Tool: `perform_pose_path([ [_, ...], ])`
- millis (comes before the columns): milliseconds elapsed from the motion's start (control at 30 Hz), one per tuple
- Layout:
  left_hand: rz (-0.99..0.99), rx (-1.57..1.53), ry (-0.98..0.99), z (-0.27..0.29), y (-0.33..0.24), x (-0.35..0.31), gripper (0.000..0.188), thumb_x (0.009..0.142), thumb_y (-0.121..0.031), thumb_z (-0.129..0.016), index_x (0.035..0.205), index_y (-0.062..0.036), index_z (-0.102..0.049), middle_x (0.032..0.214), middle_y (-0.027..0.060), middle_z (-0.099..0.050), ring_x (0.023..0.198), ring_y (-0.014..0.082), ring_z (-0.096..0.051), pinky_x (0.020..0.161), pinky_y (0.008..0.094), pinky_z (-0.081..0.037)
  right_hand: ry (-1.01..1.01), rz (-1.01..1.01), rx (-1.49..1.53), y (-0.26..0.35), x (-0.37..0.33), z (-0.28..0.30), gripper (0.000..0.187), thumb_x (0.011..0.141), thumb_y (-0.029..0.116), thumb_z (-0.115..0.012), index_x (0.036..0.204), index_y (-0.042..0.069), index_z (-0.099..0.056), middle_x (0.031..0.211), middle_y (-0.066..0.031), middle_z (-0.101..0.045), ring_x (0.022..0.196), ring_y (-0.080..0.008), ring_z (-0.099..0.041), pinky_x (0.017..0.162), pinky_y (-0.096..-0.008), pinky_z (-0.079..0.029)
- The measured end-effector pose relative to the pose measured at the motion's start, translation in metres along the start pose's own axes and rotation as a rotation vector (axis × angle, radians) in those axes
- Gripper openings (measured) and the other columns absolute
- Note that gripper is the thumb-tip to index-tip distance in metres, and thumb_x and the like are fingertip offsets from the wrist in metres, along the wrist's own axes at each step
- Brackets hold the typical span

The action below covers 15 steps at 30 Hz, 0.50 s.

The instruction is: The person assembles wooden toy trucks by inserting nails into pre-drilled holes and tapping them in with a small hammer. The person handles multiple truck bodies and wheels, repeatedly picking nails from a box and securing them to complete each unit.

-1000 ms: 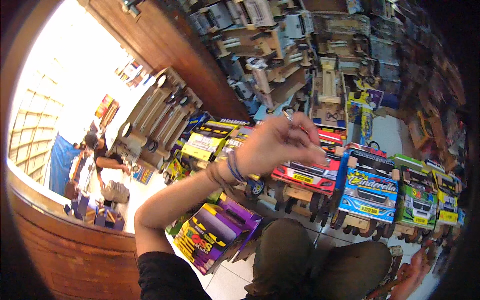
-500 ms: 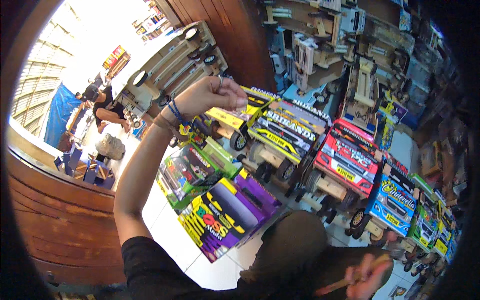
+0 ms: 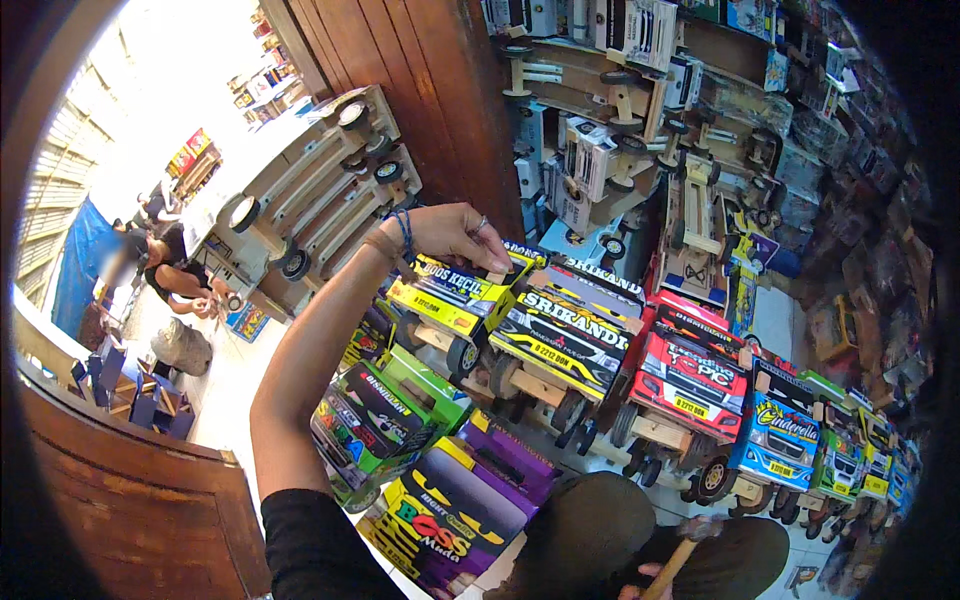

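My left hand [image 3: 445,237] reaches out to a yellow toy truck [image 3: 436,312], with its fingertips pinched at the top edge of the cab. Between them shows a small pale piece [image 3: 496,277], perhaps a bit of wood. My right hand [image 3: 645,588], low in the picture and partly cut off, is closed on the wooden handle of a hammer [image 3: 674,562], whose metal head points up and right. Right of the yellow truck stands a black, white and yellow toy truck [image 3: 565,345]; nearer me are a green one [image 3: 365,420] and a purple one [image 3: 450,520].
Red [image 3: 690,375] and blue [image 3: 780,425] toy trucks continue the row to the right. Unpainted wooden truck bodies [image 3: 690,210] are stacked behind. A wooden door [image 3: 130,480] is at left; beyond it a person [image 3: 175,265] sits outside near a sack [image 3: 182,346].
My left hand has come down onto the yellow truck's cab top. My right hand has shifted left and lower, and the hammer's head now shows clearly. The whole view has turned slightly.
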<state>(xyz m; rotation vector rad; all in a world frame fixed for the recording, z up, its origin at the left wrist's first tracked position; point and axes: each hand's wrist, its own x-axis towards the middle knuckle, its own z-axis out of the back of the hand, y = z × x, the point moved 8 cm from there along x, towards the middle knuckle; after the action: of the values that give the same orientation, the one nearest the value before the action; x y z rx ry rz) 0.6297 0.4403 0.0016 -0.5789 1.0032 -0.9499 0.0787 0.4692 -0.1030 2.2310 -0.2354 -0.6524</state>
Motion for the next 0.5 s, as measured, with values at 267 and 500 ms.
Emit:
perform_pose_path([
  [267,-0.156,-0.029,0.07,-0.004,0.004,0.016,0.026,0.09,-0.025,-0.079,0.108,-0.0059,-0.079,0.092,-0.0029,-0.076,0.076,0.0004,-0.061,0.065,0.0182,-0.046,0.286,-0.067,-0.723,0.059,0.026,-0.037,0.067,0.107,0.012,-0.047,0.164,0.011,-0.011,0.089,-0.003,-0.05,0.071,-0.0102,-0.045,0.062,-0.0253,-0.042],
  [500,-0.301,-0.064,0.055,-0.006,-0.001,0.02,0.025,0.089,-0.017,-0.08,0.108,-0.0009,-0.078,0.097,0.004,-0.077,0.086,0.007,-0.067,0.078,0.022,-0.053,-0.031,0.127,-0.854,0.19,0.094,-0.076,0.054,0.095,0.015,-0.055,0.143,0.009,-0.031,0.082,-0.0041,-0.053,0.058,-0.0078,-0.047,0.046,-0.023,-0.039],
])
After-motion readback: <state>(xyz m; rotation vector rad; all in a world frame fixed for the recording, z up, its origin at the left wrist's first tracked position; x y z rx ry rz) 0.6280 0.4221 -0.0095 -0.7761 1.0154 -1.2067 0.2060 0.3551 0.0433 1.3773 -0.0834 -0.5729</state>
